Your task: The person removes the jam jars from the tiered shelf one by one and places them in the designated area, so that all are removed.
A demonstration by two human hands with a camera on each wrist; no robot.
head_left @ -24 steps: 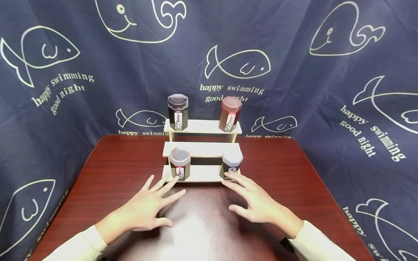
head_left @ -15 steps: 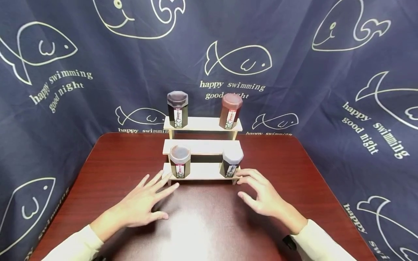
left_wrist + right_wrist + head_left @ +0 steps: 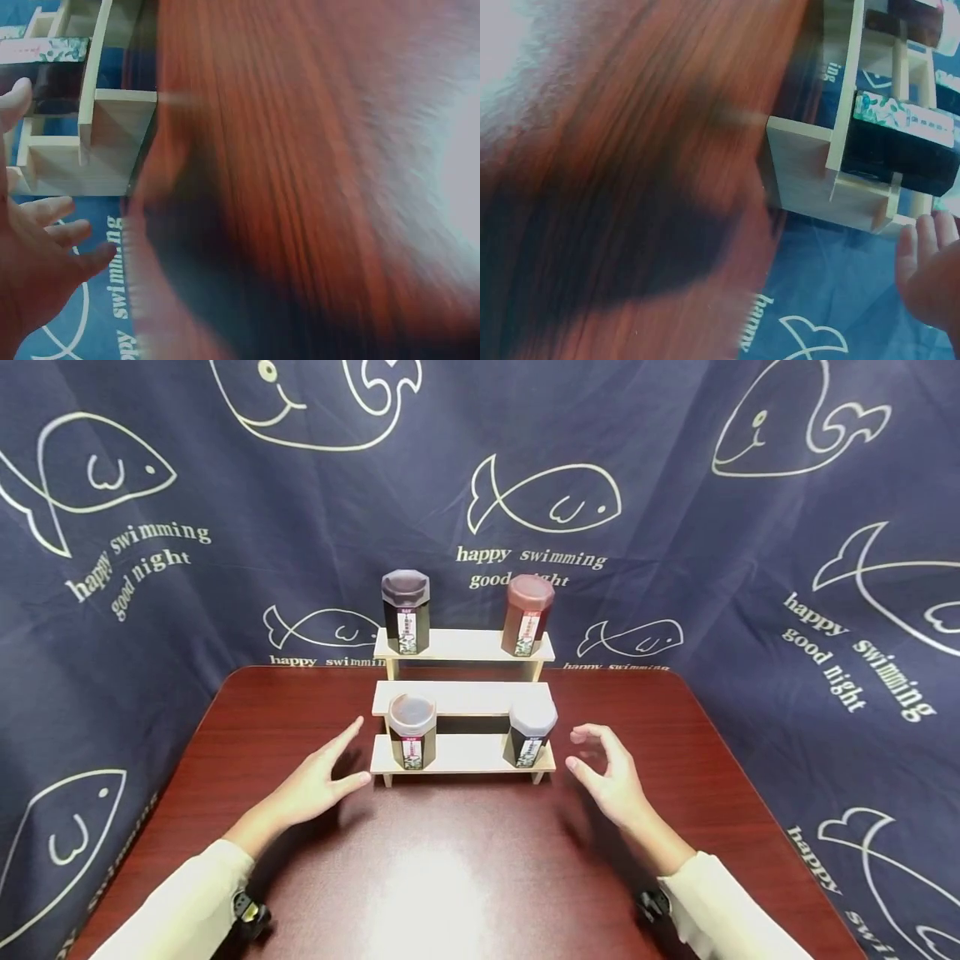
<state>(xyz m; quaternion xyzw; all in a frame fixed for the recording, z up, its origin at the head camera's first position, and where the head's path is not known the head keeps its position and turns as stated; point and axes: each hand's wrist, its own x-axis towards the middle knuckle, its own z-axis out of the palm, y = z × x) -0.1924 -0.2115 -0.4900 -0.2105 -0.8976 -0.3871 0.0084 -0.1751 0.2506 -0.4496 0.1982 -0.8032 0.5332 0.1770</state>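
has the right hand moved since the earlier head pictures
Yes, the right hand has moved right: in the head view it first overlapped the lower right jar; now it is past the right end of the wooden rack.

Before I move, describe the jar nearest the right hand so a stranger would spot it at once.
Find the table, then the pale three-step rack near its far edge. On the bottom step, at the end nearest the person's right hand, stands the white-lidded jar. Its plain whitish lid sets it apart from the front-left jar, whose lid shows a brownish top.
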